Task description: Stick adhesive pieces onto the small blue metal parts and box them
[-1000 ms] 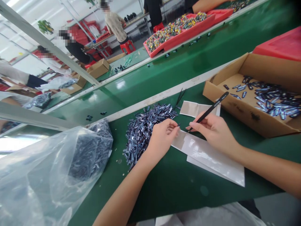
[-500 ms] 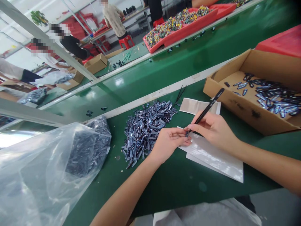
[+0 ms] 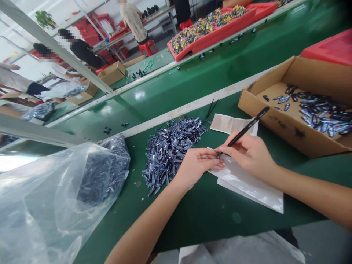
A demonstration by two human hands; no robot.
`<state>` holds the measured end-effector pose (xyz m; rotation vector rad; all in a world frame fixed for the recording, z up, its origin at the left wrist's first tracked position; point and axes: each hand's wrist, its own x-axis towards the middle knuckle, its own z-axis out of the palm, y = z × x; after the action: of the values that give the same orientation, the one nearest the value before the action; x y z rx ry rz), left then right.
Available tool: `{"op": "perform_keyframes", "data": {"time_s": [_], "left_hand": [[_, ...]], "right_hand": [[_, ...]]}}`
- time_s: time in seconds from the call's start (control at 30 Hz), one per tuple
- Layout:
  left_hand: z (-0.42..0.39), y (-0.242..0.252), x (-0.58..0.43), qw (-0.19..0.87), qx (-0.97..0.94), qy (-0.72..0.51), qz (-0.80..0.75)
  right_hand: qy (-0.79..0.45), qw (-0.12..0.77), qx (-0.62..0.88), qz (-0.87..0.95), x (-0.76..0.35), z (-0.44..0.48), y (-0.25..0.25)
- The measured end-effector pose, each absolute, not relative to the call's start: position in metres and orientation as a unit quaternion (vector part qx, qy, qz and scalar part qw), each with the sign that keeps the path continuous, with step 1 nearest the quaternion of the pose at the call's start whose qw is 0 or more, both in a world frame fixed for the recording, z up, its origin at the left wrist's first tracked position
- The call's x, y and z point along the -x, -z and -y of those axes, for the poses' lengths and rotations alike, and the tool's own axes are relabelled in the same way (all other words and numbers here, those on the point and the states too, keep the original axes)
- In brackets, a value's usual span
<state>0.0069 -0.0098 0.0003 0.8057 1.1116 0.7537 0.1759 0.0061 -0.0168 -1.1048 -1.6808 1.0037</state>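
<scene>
Nearby on the left, my view is filled by a clear plastic bag [image 3: 44, 216] holding a dense lot of dark pieces. Right of it sits a broad heap of dark metallic pieces [image 3: 169, 154], so I judge that plenty is left to handle. Beside the heap, my left hand [image 3: 199, 163] appears to pinch a small dark piece [image 3: 218, 156] at its fingertips, over the left end of the white sheets [image 3: 255, 183]. My right hand [image 3: 250, 152] grips black tweezers [image 3: 244, 129] like a pen, tip down at that piece; I take this one as unfinished. Farther right, a cardboard box [image 3: 310, 146] holds loose clip-like pieces [image 3: 324, 113], perhaps the done lot, though I cannot confirm that.

For moving, the heap crowds my left wrist. The white rail [image 3: 189, 105] bounds the far side, with thin black prongs [image 3: 210, 110] lying near it. On the near side, green tabletop [image 3: 189, 227] gives my forearms room to slide. Right of the tweezers, the box wall rises close by, so I would keep the upper end away from it.
</scene>
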Motion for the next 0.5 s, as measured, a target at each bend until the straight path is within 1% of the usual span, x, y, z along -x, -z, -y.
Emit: {"op": "perform_keyframes", "data": {"time_s": [0.1,0.2,0.3,0.4,0.43,0.5], "left_hand": [[0.01,-0.005,-0.008,0.711,-0.366,-0.342,-0.494],[0.011,-0.007,-0.01,0.695,-0.377,-0.347,-0.504],[0.012,-0.006,-0.008,0.653,-0.419,-0.35,-0.525],[0.006,-0.009,-0.002,0.568,-0.502,-0.349,-0.551],[0.002,-0.013,-0.002,0.523,-0.543,-0.352,-0.554],[-0.011,-0.027,-0.01,0.4,-0.647,-0.356,-0.543]], "right_hand": [[-0.364,0.449,0.407,0.707,-0.178,-0.002,0.022],[-0.337,0.499,0.33,0.727,-0.178,0.002,0.025],[-0.399,0.544,0.334,0.659,-0.176,0.002,0.022],[-0.501,0.56,0.398,0.526,-0.173,-0.003,0.018],[-0.529,0.558,0.412,0.489,-0.172,-0.005,0.017],[-0.574,0.536,0.431,0.445,-0.171,-0.01,0.017]]}}
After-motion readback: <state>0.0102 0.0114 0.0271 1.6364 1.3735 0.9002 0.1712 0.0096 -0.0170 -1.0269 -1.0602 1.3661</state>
